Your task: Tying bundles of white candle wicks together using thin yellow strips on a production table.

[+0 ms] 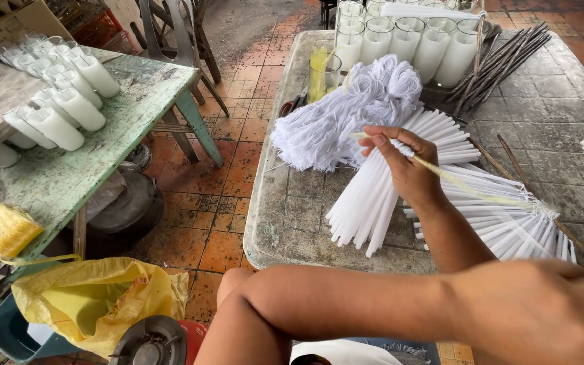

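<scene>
- The grey stone table [549, 115] carries the work; on it lie fanned bundles of thin white candles [373, 203], with a soft heap of white wick string [346, 122] resting partly on them.
- Behind stand rows of glass jars filled with white wax [407, 44], dark thin sticks [495, 64] beside them, and a glass of yellow liquid [322, 74] just left of the heap.
- A green worn table [136, 108] to the left bears more wax-filled jars [55, 108]; a yellow plastic bag [96, 297] sits on the floor below.
- The right hand [407, 165] reaches across the candles, forearm angled up from the lower right, fingers pinched narrow on one pale-yellow waxed wick [468, 186] near its upper end.
- That wick runs slantwise down to the right over the candles; it looks light, thin, semi-stiff and probably brittle, best held gently near an end.
- The left hand [542, 318] lies blurred at the bottom edge, arm crossing the frame; its fingers cannot be made out.
</scene>
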